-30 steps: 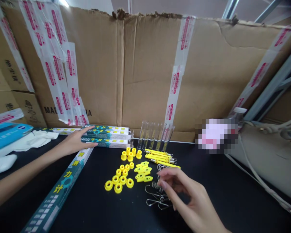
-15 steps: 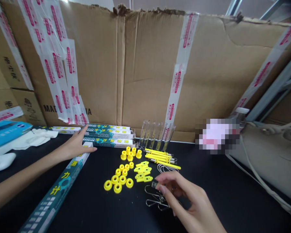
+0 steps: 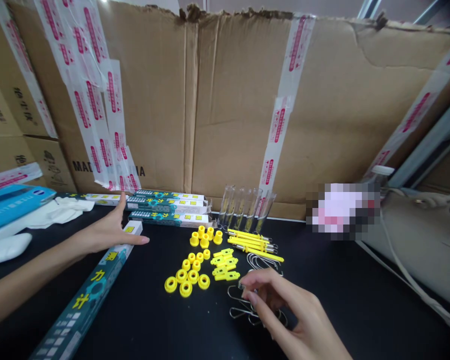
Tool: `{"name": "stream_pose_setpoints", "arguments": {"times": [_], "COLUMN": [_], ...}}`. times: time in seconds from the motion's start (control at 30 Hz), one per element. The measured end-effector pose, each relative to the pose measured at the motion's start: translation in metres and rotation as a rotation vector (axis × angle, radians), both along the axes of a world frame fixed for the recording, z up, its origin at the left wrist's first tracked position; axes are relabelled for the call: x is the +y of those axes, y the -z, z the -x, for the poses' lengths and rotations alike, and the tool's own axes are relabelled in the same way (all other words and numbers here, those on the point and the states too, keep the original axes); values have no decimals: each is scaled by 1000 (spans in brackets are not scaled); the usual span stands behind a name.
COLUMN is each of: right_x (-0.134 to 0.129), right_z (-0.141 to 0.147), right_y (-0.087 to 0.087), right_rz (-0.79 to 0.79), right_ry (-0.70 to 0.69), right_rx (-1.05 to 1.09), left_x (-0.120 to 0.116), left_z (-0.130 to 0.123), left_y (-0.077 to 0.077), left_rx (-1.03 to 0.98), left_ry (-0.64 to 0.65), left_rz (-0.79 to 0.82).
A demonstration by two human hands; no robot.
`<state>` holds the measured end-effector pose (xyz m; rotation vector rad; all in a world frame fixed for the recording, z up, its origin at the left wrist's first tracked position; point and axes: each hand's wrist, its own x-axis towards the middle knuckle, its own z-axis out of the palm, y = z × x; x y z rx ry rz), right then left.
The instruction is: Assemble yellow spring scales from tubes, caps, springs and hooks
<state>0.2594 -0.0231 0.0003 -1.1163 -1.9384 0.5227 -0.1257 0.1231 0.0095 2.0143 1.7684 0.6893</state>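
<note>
On the black tabletop (image 3: 341, 305), bent wire hooks (image 3: 240, 310), their long axes lying roughly sideways, are found just beneath the narrowly pinched right hand (image 3: 285, 300), anything in its pinch being too small to tell, while the left hand (image 3: 105, 234) is spread open well apart.

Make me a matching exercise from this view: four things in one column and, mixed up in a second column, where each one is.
Things:
1. Left hand
2. Right hand
3. Clear tubes
4. Yellow rings

Places:
A. In a row before the cardboard sheet
B. Over the bent wire hooks
C. At the end of the long teal box
D. On the black tabletop, left of the wire hooks

Pairs: 1-C, 2-B, 3-A, 4-D
</note>
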Motion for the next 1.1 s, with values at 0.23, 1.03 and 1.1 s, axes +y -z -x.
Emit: {"name": "stream_pose_setpoints", "arguments": {"times": [0.23,1.03,1.1], "right_x": [-3,2,1], "right_z": [0,-7,-5], "right_y": [3,0,1], "right_rz": [-29,-154,-146], "right_ry": [-34,-76,-92], "right_rx": [-35,-129,-140], "left_x": [1,-68,-60], "left_z": [-12,-41,-42], "left_y": [6,4,5], "left_rx": [44,475,508], "left_ry": [-39,39,-7], "left_rz": [-40,-219,-230]}}
